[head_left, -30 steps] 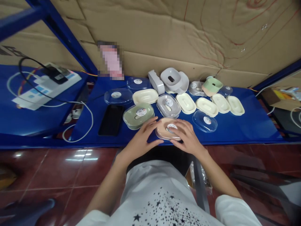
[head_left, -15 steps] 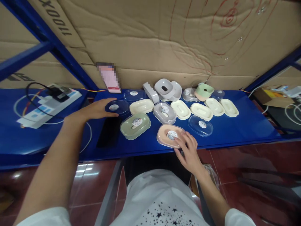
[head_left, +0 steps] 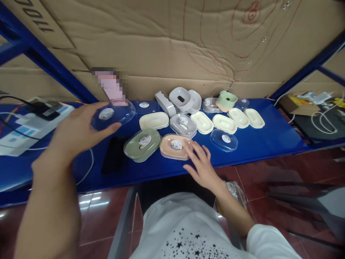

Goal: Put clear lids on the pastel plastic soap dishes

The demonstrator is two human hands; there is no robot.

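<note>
From my remote seat, I saw the left hand (head_left: 77,131) grasping a clear oval lid (head_left: 122,114) between thumb and fingers. The right hand (head_left: 201,166) was loosely spread, ungripping, fingertips over the right end of the peach lidded dish (head_left: 167,148), which lay near the blue shelf (head_left: 256,142)'s front edge; 5 cream trays (head_left: 225,124) sat farther back.

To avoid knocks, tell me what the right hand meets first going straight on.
The right hand would likely meet the peach case first; they overlap in view, though depth leaves contact unclear.
</note>
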